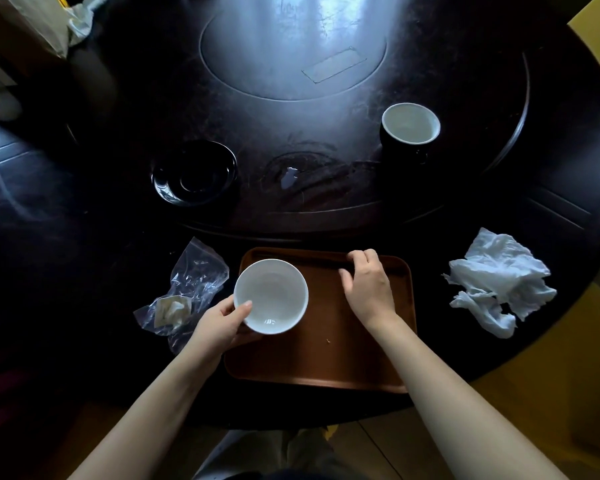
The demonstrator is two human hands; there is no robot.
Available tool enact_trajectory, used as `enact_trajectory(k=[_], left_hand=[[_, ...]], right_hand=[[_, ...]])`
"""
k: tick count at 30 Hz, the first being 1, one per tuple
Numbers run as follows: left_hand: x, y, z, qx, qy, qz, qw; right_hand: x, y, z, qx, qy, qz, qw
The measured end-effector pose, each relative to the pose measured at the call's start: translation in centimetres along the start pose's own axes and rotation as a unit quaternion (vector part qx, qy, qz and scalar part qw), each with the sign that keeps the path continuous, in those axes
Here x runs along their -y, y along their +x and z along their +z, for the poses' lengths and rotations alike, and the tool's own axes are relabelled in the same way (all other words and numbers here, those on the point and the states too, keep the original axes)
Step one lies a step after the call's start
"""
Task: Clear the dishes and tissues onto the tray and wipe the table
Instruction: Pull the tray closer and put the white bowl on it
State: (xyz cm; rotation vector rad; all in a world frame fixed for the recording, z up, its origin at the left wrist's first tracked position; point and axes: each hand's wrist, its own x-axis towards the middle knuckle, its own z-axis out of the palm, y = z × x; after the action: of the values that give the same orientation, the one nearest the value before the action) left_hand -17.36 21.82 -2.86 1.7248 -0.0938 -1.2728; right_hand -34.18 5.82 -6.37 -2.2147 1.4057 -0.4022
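Surface: dark, glossy round worktop [465, 209]; wooden floor shows below its near edge.
Tray: brown tray [326, 362] at the near edge.
Containers: white bowl [271, 292], empty; black dish [194, 176] far left; dark cup [411, 126] far right.
Tissue: crumpled tissue [499, 278] on the worktop, right of the tray.
Left hand [222, 323]: grips the white bowl's near rim, thumb inside, over the tray's left side.
Right hand [368, 285]: fingers curled on the tray's far rim.

Looks like an eating room, at home or in a restaurant: big round dark table [551, 209] with a raised round middle [274, 126], white bowl [271, 296], black bowl [194, 176], cup [410, 124], brown tray [326, 358], crumpled tissues [499, 278].
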Motion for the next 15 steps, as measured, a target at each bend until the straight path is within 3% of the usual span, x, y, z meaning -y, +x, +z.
enact_trajectory(k=[2, 5, 7, 15], left_hand=[[0.0, 0.2, 0.5, 0.008, -0.005, 0.003, 1.000], [-0.1, 0.1, 1.7, 0.034, -0.014, 0.002, 0.999], [-0.1, 0.1, 2.5, 0.049, -0.009, -0.003, 0.999], [-0.2, 0.7, 5.7, 0.131, 0.075, 0.015, 0.988]], right_hand=[[0.9, -1.4, -0.8, 0.029, 0.078, 0.002, 0.997], [2.1, -3.9, -1.7, 0.210, 0.187, 0.061, 0.958], [2.0, -5.0, -1.7, 0.272, 0.229, 0.100, 0.929], [-0.7, -6.2, -2.8, 0.163, 0.266, 0.183, 0.932]])
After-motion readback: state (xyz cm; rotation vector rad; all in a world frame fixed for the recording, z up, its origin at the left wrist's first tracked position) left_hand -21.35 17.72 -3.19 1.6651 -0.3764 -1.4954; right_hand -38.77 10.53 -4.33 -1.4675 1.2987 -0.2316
